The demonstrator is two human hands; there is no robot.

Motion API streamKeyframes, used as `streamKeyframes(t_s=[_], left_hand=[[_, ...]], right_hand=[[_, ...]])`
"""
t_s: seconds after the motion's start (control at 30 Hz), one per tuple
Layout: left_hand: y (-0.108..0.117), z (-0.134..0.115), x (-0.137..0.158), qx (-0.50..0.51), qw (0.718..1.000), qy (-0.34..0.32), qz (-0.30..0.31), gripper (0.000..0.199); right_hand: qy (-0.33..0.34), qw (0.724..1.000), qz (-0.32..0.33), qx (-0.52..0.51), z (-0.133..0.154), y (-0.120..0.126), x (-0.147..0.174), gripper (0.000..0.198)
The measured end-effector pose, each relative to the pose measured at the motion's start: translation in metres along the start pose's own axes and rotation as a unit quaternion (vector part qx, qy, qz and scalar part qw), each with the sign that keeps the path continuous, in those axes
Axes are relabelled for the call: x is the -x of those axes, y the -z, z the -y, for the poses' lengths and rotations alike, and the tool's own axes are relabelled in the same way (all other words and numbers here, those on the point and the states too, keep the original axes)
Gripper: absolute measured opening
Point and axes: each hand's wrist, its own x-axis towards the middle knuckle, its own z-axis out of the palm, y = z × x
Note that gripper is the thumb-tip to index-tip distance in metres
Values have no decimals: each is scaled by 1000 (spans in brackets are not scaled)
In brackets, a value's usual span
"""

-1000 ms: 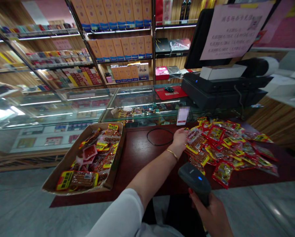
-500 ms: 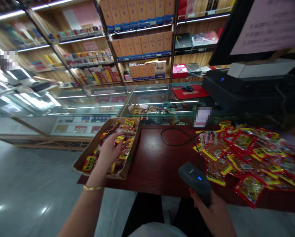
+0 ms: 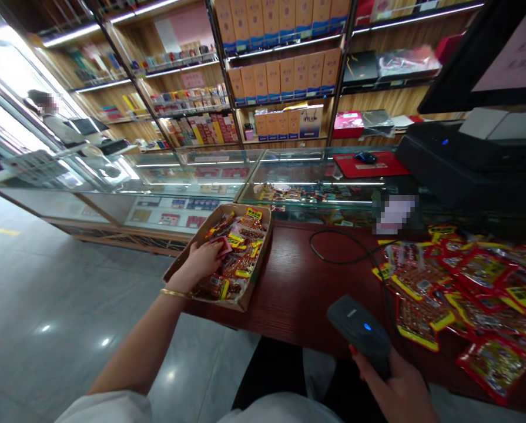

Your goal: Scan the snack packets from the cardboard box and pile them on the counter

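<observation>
In a brown cardboard box (image 3: 238,304), a flat pinkish-red packet (image 3: 225,246) lies right of the nearer left hand (image 3: 204,261), finger grip unclear; the right hand (image 3: 399,383) clamps a dark-grey scanner (image 3: 358,329).

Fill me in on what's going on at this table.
A person's left hand is inside a cardboard box of packaged snacks, at a small red packet; whether it grips it is unclear. The right hand holds a dark handheld scanner, its blue light on, above the near edge of the table. On the table's right side lies a loose pile of snack packets.
</observation>
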Motion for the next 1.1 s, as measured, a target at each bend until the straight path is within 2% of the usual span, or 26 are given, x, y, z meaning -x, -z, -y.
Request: streamKeyframes(t_s=[0.17, 0.27, 0.33, 0.37, 0.4, 0.43, 0.47, 0.53, 0.57, 0.6, 0.67, 0.77, 0.83, 0.97, 1.1], left_hand=[[19, -5, 4, 0, 999, 31, -29, 26], [36, -10, 17, 23, 999, 33, -27, 26], [43, -23, 29, 68, 995, 49, -57, 35], [44, -34, 35, 121, 987, 63, -80, 38], [41, -49, 41, 217, 967, 82, -108, 38], [36, -66, 46, 344, 926, 98, -119, 37], [27, -86, 50, 479, 864, 108, -112, 37], [4, -128, 56, 710, 692, 119, -50, 41], [-11, -148, 58, 741, 660, 118, -26, 43], [-25, -166, 60, 758, 641, 117, -8, 43], [-53, -195, 64, 777, 617, 121, 29, 38], [-86, -215, 72, 781, 606, 134, 64, 34], [-101, -218, 75, 770, 618, 142, 70, 34], [-112, -212, 74, 723, 678, 126, 45, 32], [-102, -200, 71, 659, 749, 69, 3, 18]], right_hand=[[-4, 999, -39, 12, 4, 2, 5, 37], [-3, 1000, -12, 17, -1, 6, 5, 39], [-5, 1000, -8, 17, -4, 9, 5, 41], [-8, 1000, -13, 16, -5, 10, 4, 41], [-13, 1000, -21, 16, -4, 11, 4, 42], [-18, 999, -29, 16, -3, 12, 4, 43], [-22, 999, -35, 16, -1, 12, 4, 44], [-25, 998, -49, 15, 5, 12, 5, 43], [-23, 998, -54, 14, 7, 12, 5, 43], [-18, 998, -56, 12, 10, 12, 5, 42], [-4, 999, -51, 8, 15, 11, 6, 42], [12, 1000, -28, 3, 19, 11, 8, 40], [14, 1000, -21, 4, 18, 10, 9, 40], [14, 1000, -3, 13, 16, 10, 9, 39], [33, 999, 8, 18, 16, 12, 5, 38]])
